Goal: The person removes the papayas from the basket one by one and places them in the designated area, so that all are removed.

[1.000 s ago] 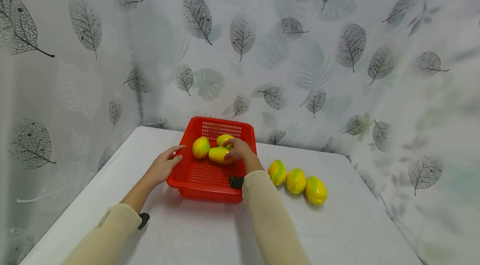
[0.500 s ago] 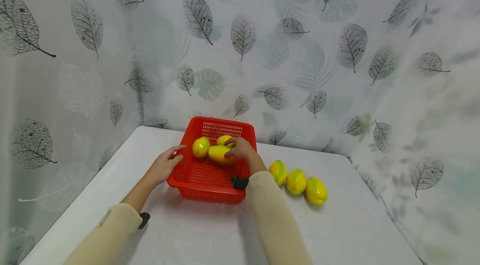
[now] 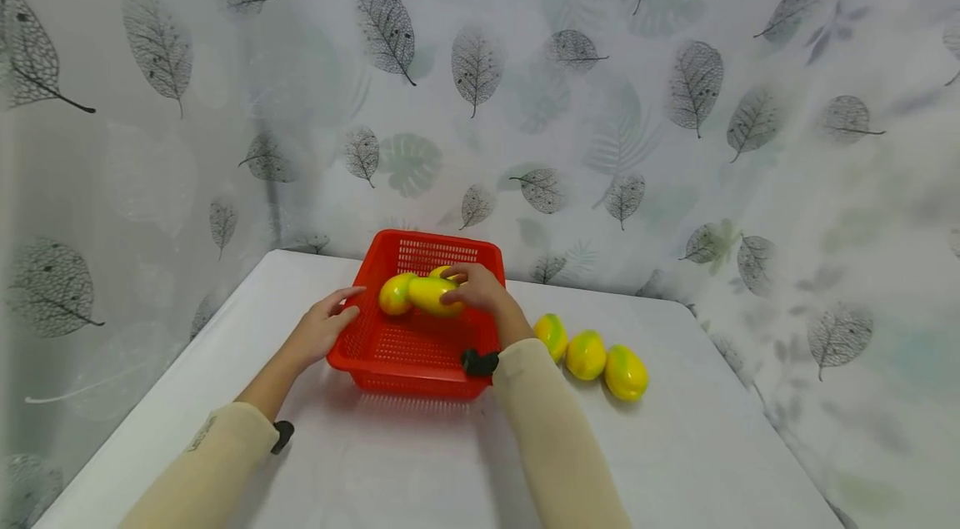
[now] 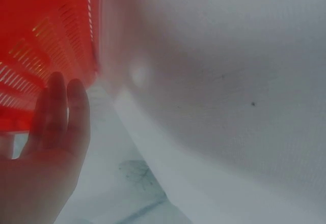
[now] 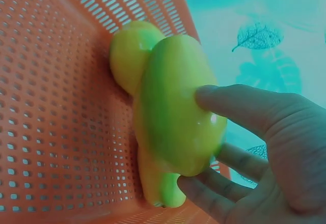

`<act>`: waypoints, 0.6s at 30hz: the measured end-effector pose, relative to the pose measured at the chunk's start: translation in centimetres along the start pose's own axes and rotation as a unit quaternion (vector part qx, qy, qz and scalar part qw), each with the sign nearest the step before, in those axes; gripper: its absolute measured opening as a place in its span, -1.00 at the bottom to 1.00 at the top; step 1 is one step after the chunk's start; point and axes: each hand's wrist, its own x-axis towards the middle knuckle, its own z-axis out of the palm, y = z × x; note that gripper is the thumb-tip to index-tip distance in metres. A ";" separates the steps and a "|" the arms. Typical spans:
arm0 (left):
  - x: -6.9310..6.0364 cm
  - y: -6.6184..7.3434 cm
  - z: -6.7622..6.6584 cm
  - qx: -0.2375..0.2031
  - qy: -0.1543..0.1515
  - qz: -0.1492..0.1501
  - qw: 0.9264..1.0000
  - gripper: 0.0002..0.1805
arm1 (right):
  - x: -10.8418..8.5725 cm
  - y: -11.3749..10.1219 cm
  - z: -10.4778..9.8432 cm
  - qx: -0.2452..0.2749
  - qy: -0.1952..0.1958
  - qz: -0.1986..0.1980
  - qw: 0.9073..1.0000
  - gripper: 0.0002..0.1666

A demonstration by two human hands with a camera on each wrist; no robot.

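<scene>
My right hand [image 3: 483, 296] holds a yellow-green mango [image 5: 175, 107] between thumb and fingers, inside a red plastic basket [image 3: 412, 381]. In the right wrist view this mango overlaps two others behind it: one mango [image 5: 130, 56] above and another mango [image 5: 165, 189] below, partly covered. From the head, one mango [image 3: 393, 297] sits at its left and the other shows only as a sliver behind it. My left hand [image 3: 317, 333] is at the basket's left side, fingers extended along the outer wall; whether they touch it I cannot tell.
Three more mangoes, a left one [image 3: 551, 336], a middle one [image 3: 586, 356] and a right one [image 3: 626, 373], lie in a row on the white-covered table [image 3: 697, 437], right of the basket. A leaf-patterned curtain [image 3: 525, 129] hangs behind the table.
The mango in my right hand has risen slightly off the basket floor and now covers more of the mangoes behind it. My left hand stays beside the basket. The head view has shifted a little.
</scene>
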 end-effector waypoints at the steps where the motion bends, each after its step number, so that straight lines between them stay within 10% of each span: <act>1: 0.0 0.0 0.0 0.001 0.000 -0.001 1.000 -0.42 | -0.1 0.0 0.0 0.002 0.001 -0.002 1.000 -0.44; 18: 0.1 -0.1 -0.3 0.007 -0.004 0.001 1.000 -0.41 | -1.7 -0.5 -1.1 0.042 0.028 -0.027 0.998 -0.42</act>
